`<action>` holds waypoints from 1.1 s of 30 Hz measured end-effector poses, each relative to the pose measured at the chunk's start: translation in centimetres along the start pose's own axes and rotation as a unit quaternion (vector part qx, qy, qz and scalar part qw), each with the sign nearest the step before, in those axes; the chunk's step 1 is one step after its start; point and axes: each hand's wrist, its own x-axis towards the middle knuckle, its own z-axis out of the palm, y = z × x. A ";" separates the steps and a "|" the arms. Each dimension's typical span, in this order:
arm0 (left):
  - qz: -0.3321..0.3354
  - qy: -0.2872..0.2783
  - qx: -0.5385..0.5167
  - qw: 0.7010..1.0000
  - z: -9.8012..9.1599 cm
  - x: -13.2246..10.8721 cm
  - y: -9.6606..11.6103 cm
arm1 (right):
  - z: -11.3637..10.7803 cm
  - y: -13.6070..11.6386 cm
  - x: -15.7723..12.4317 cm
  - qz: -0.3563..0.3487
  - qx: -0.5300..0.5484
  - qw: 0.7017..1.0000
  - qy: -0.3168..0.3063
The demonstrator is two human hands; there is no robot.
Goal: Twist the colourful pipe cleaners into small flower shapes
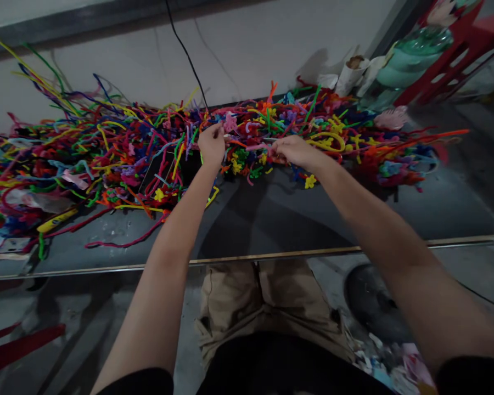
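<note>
A long heap of colourful fuzzy stems (140,131), many twisted into small shapes, lies along the back of the dark table (271,219). Over its middle, my left hand (212,144) has its fingers pressed together near a pink fuzzy piece (230,122); what they hold is too small to tell. Further right, my right hand (290,151) has its fingers closed around something at the end of a thin pinkish-purple piece (257,147), just above the heap. A yellow flower shape (310,181) lies below my right hand.
A green-tinted plastic bottle (411,63) and paper rolls (352,74) stand at the back right, beside a red plastic chair (456,55). A yellow marker-like object (57,220) lies at the left. A black cord hangs behind the heap. Scraps lie on the floor at lower right.
</note>
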 end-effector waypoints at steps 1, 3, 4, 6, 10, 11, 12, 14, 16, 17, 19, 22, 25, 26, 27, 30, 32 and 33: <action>0.023 0.002 0.030 0.999 -0.2 0.3 0.3 | 0.4 0.6 -0.1 -0.010 -0.047 0.998 0.037; 0.080 -0.008 0.088 0.993 -0.5 -0.5 1.0 | 1.2 1.5 -0.8 -0.037 -0.125 0.986 0.108; 0.109 -0.022 0.111 0.988 -0.6 -1.6 1.3 | 1.6 1.7 -1.3 -0.058 -0.149 0.978 0.137; 0.139 -0.076 0.125 0.979 -0.4 -4.5 2.0 | 2.3 1.8 -2.4 -0.114 -0.168 0.964 0.171; 0.144 -0.178 0.148 0.962 0.8 -9.5 2.4 | 2.8 1.2 -4.1 -0.182 -0.155 0.960 0.146; 0.133 -0.193 0.145 0.961 1.1 -10.1 2.4 | 2.7 1.1 -4.2 -0.189 -0.148 0.961 0.137; 0.115 -0.207 0.131 0.963 1.3 -10.4 2.3 | 2.6 1.1 -4.3 -0.193 -0.141 0.962 0.132; 0.055 -0.242 0.059 0.967 1.4 -10.7 2.1 | 2.5 1.3 -4.3 -0.190 -0.130 0.964 0.130; -0.023 -0.278 -0.045 0.959 1.4 -10.6 1.8 | 2.6 1.7 -4.2 -0.175 -0.131 0.968 0.125; -0.057 -0.290 -0.093 0.951 1.4 -10.7 1.6 | 2.8 2.0 -4.2 -0.165 -0.140 0.969 0.121; -0.095 -0.303 -0.156 0.935 1.3 -10.8 1.2 | 3.2 2.3 -4.2 -0.143 -0.179 0.967 0.108; -0.087 -0.326 -0.161 0.927 1.1 -10.9 0.7 | 3.8 2.5 -4.5 -0.111 -0.256 0.958 0.072; -0.019 -0.341 -0.024 0.939 0.1 -10.3 0.7 | 4.0 2.6 -4.6 -0.096 -0.296 0.948 0.063; 0.018 -0.301 0.050 0.952 -0.5 -9.8 0.8 | 3.9 2.7 -4.6 -0.096 -0.299 0.947 0.068; 0.056 -0.229 0.129 0.963 -1.3 -9.1 0.9 | 3.9 2.9 -4.6 -0.097 -0.300 0.946 0.071; 0.085 0.059 0.332 0.938 -4.0 -6.5 1.2 | 3.9 3.3 -4.4 -0.099 -0.297 0.947 0.072; 0.021 0.133 0.439 0.889 -5.3 -5.0 1.2 | 4.1 3.4 -4.3 -0.100 -0.301 0.946 0.065; -0.025 0.132 0.482 0.866 -5.6 -4.4 1.2 | 4.2 3.4 -4.4 -0.100 -0.305 0.945 0.059</action>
